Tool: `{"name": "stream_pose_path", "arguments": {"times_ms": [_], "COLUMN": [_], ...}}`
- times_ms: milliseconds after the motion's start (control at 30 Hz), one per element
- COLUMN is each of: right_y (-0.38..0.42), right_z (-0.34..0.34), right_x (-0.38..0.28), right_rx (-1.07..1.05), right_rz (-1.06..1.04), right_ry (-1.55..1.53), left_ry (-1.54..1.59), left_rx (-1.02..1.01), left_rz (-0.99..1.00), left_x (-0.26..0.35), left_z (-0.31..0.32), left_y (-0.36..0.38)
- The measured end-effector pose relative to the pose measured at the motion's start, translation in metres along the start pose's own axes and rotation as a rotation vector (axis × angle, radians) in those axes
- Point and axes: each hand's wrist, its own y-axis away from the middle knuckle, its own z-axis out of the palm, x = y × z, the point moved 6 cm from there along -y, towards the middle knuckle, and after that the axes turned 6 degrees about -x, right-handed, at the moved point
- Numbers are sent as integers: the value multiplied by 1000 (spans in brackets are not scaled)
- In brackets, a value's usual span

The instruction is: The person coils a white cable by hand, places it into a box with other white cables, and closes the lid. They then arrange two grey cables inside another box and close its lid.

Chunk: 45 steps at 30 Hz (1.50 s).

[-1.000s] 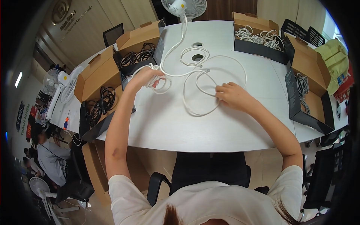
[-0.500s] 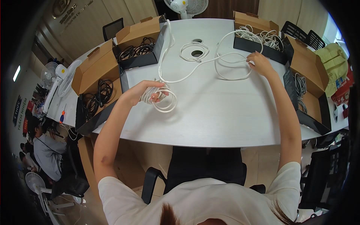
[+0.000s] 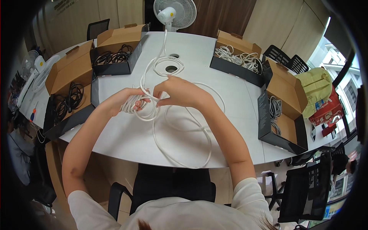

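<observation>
My left hand (image 3: 126, 101) is closed around a bundled coil of white cable (image 3: 132, 105) above the table. Close beside it, my right hand (image 3: 177, 92) pinches a strand of the same cable, thumb and fingers bent around it. Loose loops (image 3: 209, 147) of this cable spread over the tabletop below my right forearm and reach its front edge. One length runs up from my hands toward the far edge. A separate flat ring of white cable (image 3: 155, 69) lies beyond my hands, around a round hole in the table.
Open boxes of black cables stand at the left (image 3: 92, 100) and back left (image 3: 134, 61). A box of white cables (image 3: 234, 71) is at the back right, and one with grey cable (image 3: 283, 143) at the right. A fan (image 3: 167, 14) stands behind the table (image 3: 234, 111).
My right hand has moved left from the far right to beside my left hand, bringing cable along. Loops now hang nearer the front edge. The whole view has shifted rightward.
</observation>
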Motion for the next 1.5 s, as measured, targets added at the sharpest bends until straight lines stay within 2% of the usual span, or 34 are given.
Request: {"name": "stream_pose_path", "arguments": {"times_ms": [33, 133, 167, 233, 333, 467, 500, 633, 700, 767, 867, 900, 967, 1000, 1067, 1133, 1200, 1267, 1333, 1433, 1500], "right_y": [1, 9, 17, 31, 52, 69, 74, 119, 137, 148, 139, 136, 130, 125, 108, 88, 71, 61, 51, 42, 39], "right_z": [-4, -26, -37, -61, -86, -93, -95, -99, -93, -91, -86, -81, -70, -66, -49, -27, -4, 14, 26, 26, 19], "right_x": [-2, 16, 19, 30, 70, 109, 119, 175, 223, 225, 218, 218, 224, 225, 225, 231, 233, 232, 224, 207, 197], "right_rx": [-38, 157, 300, 487, 787, 941, 1005, 1249, 1173, 1198, 1105, 1062, 955, 903, 737, 567, 446, 350, 276, 192, 167], "right_rz": [116, -58, -119, -36, 94, 152, 198, 432, 466, 546, 671, 709, 732, 739, 720, 736, 619, 558, 552, 533, 536], "right_ry": [-24, -163, -206, -207, -234, -233, -167, 43, -149, 6, 121, 146, 187, 213, 219, 304, 409, 458, 452, 450, 444], "left_ry": [1, -150, -275, -526, -494, -106, -9, 307, 526, 535, 568, 745, 1070, 1226, 1305, 1303, 1220, 1290, 1240, 1125, 1100], "left_rx": [0, 83, 103, 138, -9, -292, -282, -400, -470, -373, -905, -753, -604, -617, -682, -675, -615, -642, -549, -304, -250], "left_rz": [20, 38, 35, 26, 122, 330, 362, 760, 884, 1075, 1145, 1276, 1401, 1402, 1360, 1345, 1287, 1174, 1192, 1248, 1223], "left_x": [2, 1, 1, -4, -9, 0, -3, -22, -29, -51, -7, -4, 5, 15, 35, 54, 74, 89, 99, 111, 114], "left_z": [1, -6, -7, -4, 9, 13, 10, 1, -5, -34, 7, 5, 5, 4, -2, -4, 2, 8, 0, -14, -12], "left_y": [-2, -7, -6, 0, 20, 62, 71, 117, 145, 160, 165, 169, 179, 180, 174, 159, 142, 124, 105, 77, 56]}}
